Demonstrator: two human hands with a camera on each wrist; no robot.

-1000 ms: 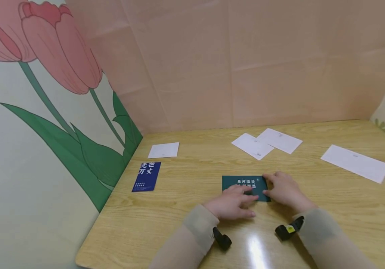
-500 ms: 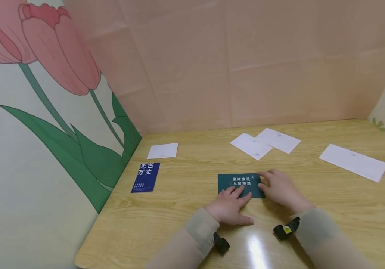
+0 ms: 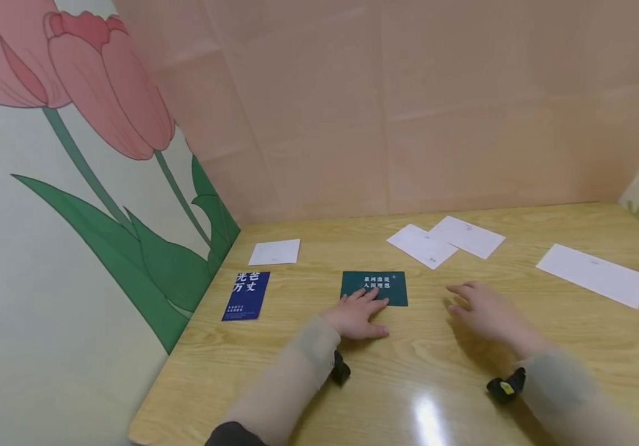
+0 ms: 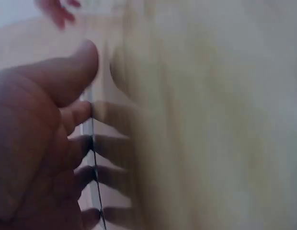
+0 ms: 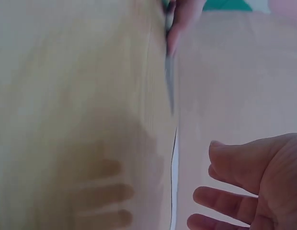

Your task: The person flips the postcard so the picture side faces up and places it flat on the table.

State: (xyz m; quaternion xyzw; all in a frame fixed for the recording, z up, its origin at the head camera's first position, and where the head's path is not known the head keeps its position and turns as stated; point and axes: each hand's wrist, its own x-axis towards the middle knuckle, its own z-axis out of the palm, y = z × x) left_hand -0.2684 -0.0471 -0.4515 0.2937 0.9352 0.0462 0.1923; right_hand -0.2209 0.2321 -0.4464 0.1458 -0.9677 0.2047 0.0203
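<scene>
A dark green postcard [image 3: 397,297] with white lettering lies on the wooden table in front of the person. The left hand [image 3: 354,316] rests on it with spread, nearly straight fingers covering its lower left part; the thumb lies below the card. To the right of the postcard, the right hand [image 3: 486,311] hovers over the table, apart from the card and holding nothing. In the left wrist view the left hand's fingertips [image 4: 91,218] meet the surface. The right wrist view shows the right hand [image 5: 254,187] with parted fingers, and the postcard [image 5: 169,86] nearly edge-on beyond.
A blue postcard [image 3: 246,297] lies at the left, below a white card [image 3: 274,253]. Two overlapping white cards [image 3: 421,245] lie toward the back, and a longer white card [image 3: 595,275] at the right. A pink backdrop [image 3: 319,124] rises behind the table.
The green postcard has slid left and slightly away under the left hand. The right hand has left the card's right edge and moved to the right.
</scene>
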